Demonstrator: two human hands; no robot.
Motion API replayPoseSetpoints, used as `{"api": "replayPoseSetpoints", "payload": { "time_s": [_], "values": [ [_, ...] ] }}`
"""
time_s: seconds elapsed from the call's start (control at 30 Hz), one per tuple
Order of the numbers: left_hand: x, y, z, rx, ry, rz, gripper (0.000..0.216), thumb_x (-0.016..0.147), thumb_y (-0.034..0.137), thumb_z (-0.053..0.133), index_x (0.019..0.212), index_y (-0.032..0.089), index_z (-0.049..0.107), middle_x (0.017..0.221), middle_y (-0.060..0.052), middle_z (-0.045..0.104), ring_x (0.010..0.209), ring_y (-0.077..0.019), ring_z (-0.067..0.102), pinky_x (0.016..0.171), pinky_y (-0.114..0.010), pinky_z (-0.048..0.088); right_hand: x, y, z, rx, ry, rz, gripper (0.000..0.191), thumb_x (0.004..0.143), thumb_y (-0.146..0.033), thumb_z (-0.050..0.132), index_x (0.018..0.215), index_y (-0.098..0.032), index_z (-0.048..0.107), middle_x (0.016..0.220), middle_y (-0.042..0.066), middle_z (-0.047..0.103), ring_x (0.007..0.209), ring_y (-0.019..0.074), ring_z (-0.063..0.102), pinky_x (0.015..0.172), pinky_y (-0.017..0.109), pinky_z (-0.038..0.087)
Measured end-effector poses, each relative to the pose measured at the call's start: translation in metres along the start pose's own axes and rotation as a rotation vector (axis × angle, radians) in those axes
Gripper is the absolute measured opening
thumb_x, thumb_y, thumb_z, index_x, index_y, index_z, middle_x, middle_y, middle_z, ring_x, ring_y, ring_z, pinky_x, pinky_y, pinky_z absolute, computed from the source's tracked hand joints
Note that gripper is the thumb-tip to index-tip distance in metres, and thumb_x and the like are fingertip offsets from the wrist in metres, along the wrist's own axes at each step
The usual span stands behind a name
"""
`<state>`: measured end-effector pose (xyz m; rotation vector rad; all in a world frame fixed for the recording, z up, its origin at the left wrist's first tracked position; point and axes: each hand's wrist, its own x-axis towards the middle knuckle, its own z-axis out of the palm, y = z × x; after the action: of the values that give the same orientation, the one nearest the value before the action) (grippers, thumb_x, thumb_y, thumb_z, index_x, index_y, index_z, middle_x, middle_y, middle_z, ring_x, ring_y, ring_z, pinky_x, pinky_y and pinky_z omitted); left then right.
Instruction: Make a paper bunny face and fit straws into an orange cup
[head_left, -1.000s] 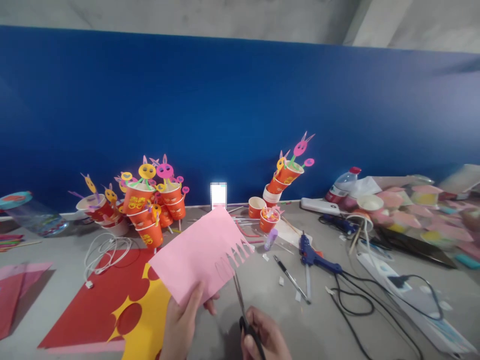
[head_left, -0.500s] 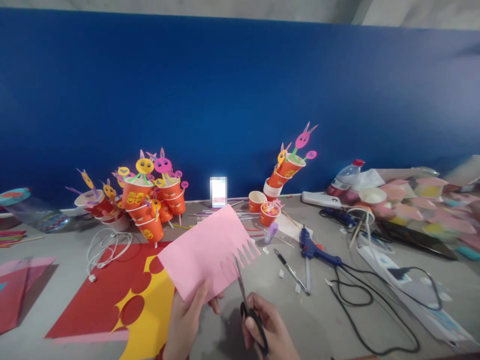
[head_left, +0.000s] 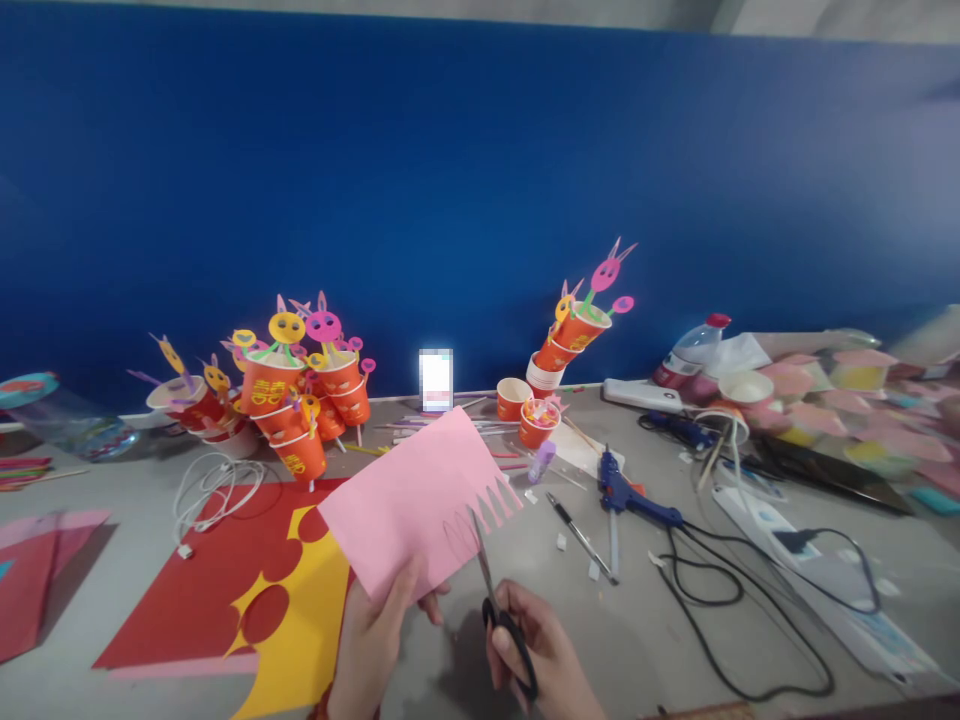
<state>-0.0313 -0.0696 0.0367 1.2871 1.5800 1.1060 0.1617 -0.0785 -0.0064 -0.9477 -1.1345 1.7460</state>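
At the bottom centre, your left hand (head_left: 371, 645) pinches the pink paper (head_left: 416, 500) by its lower edge, thumb on top. Your right hand (head_left: 536, 655) has its fingers through the scissors (head_left: 499, 600), blades in the fringed edge. Farther left, orange cups (head_left: 289, 415) bear yellow characters, unreadable.

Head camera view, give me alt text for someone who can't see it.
A person's left hand holds up a pink paper sheet while the right hand works black scissors into its fringed edge. Below lie red and yellow paper on a grey table; decorated orange cups, a blue glue gun and cables sit before a blue wall.
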Motion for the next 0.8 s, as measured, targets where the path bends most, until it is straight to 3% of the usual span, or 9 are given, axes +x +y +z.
{"api": "replayPoseSetpoints", "payload": {
  "time_s": [0.8],
  "values": [
    [-0.0002,0.0069,0.0002,0.009,-0.001,0.069,0.051,0.092,0.049,0.051,0.051,0.024,0.068,0.070,-0.003,0.077,0.073,-0.0213,0.071,0.087,-0.028,0.054,-0.0011,0.0047,-0.0007,0.000,0.003,-0.004,0.058,0.073,-0.072,0.068,0.076,-0.023,0.038,0.049,-0.010,0.048,0.031,0.0011,0.030,0.028,0.011,0.025]
  ]
}}
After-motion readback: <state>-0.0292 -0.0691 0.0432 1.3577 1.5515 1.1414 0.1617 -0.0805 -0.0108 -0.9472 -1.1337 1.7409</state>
